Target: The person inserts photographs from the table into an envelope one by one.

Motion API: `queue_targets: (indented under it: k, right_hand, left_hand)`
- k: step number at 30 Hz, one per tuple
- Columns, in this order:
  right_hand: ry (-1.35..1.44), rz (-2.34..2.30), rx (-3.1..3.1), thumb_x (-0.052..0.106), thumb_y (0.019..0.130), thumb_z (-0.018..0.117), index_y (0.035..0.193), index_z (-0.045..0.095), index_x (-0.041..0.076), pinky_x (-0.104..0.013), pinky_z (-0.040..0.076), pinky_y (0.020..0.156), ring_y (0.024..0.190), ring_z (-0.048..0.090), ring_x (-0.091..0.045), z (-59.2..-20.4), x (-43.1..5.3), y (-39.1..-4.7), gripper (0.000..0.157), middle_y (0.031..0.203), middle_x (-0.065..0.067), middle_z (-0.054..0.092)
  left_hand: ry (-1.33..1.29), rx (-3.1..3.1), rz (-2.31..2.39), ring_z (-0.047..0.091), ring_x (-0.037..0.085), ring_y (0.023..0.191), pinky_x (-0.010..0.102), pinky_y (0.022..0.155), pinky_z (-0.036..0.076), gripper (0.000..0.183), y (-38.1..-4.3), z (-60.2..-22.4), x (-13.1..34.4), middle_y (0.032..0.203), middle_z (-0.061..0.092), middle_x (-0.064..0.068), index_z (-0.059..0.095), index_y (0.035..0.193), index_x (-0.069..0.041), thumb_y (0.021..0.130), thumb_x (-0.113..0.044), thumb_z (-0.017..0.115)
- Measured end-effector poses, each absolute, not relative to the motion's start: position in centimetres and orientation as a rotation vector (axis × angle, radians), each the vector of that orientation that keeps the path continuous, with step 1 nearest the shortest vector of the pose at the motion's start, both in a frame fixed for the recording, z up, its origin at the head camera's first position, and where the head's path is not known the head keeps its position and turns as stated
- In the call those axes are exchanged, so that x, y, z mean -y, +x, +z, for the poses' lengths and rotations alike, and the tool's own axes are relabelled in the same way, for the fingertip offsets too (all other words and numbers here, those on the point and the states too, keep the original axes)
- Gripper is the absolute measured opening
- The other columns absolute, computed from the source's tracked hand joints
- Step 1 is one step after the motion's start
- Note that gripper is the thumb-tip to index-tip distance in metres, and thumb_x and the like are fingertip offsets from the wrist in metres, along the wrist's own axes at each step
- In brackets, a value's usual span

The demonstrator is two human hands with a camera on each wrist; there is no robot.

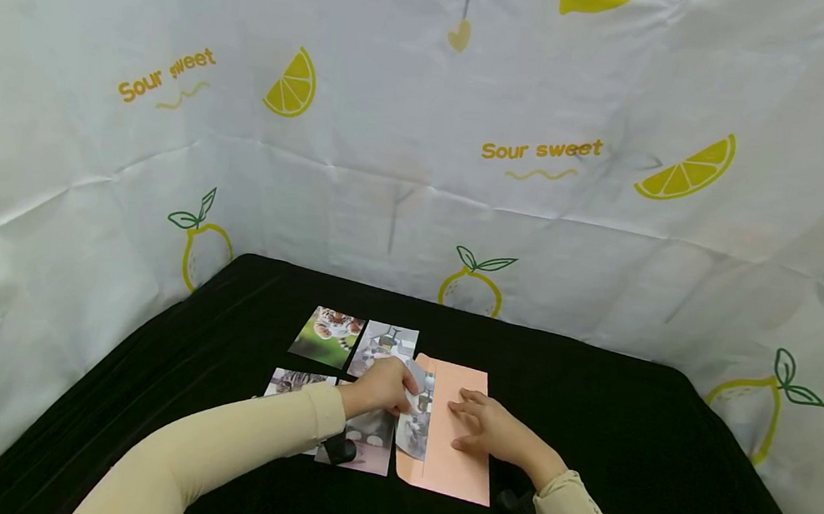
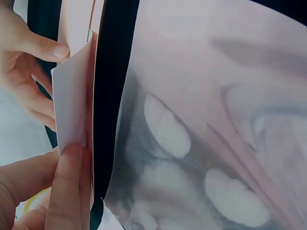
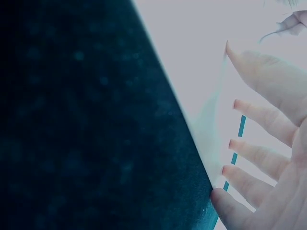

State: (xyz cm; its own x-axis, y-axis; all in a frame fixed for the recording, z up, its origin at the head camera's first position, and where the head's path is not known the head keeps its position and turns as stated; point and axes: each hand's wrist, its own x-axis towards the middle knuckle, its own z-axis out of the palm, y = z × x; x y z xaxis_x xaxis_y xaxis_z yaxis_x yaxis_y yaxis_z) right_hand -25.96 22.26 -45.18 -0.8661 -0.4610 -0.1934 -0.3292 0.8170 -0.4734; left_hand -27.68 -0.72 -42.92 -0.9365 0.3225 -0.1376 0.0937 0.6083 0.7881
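Note:
In the head view, a peach envelope lies flat on a black-covered table. My left hand pinches a photo print at its left side; the print's right side reaches in at the envelope's opening. From the left wrist view, the pale back of this print shows between the thumb and fingers. My right hand rests on the envelope with fingers spread, and the right wrist view shows those fingers straight. Part of the print is hidden inside the envelope.
Several photo prints lie left of the envelope: a tiger cub print, a grey one beside it, a striped-animal print and a larger-looking one partly under my left forearm. A white lemon-patterned curtain surrounds the black tablecloth.

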Motion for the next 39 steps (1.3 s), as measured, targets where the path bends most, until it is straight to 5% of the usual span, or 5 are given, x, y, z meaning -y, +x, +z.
queue_targets:
  k: [14,22,27,39]
  right_hand:
    - [-0.574,-0.659,-2.705,0.029,0.083,0.076,0.135,0.057,0.008,-0.061,0.027,0.112,0.140,0.029,-0.043,-45.2,-22.1,-25.7,0.059,0.152,-0.020,0.036]
    - [-0.563,-0.634,-2.710,0.031,0.083,0.076,0.135,0.058,0.010,-0.060,0.027,0.113,0.141,0.029,-0.041,-45.2,-22.0,-25.7,0.059,0.152,-0.018,0.037]
    - [-0.581,-0.633,-2.707,0.032,0.084,0.075,0.136,0.057,0.010,-0.061,0.027,0.113,0.141,0.029,-0.041,-45.1,-22.1,-25.9,0.059,0.152,-0.018,0.036]
    - [-0.593,-0.646,-2.710,0.031,0.083,0.076,0.135,0.057,0.009,-0.061,0.027,0.113,0.141,0.029,-0.042,-45.1,-22.2,-25.8,0.060,0.151,-0.019,0.037]
  left_hand:
    - [0.291,-2.517,1.319,0.063,0.014,0.047,0.024,0.048,0.056,0.031,-27.9,-43.8,0.3,0.068,0.059,0.007,0.068,0.097,0.004,0.069,0.011,0.078]
    - [0.200,-2.526,1.405,0.063,0.016,0.047,0.025,0.047,0.055,0.049,-27.8,-44.3,0.6,0.076,0.061,0.014,0.054,0.113,0.009,0.069,0.012,0.076]
    - [0.224,-2.556,1.382,0.062,0.013,0.046,0.024,0.047,0.055,0.047,-27.8,-44.3,0.7,0.064,0.062,0.010,0.056,0.113,0.009,0.071,0.009,0.076]
    - [0.175,-2.557,1.369,0.063,0.014,0.049,0.022,0.047,0.055,0.049,-28.1,-44.3,0.0,0.074,0.062,0.012,0.059,0.114,0.010,0.069,0.010,0.078]
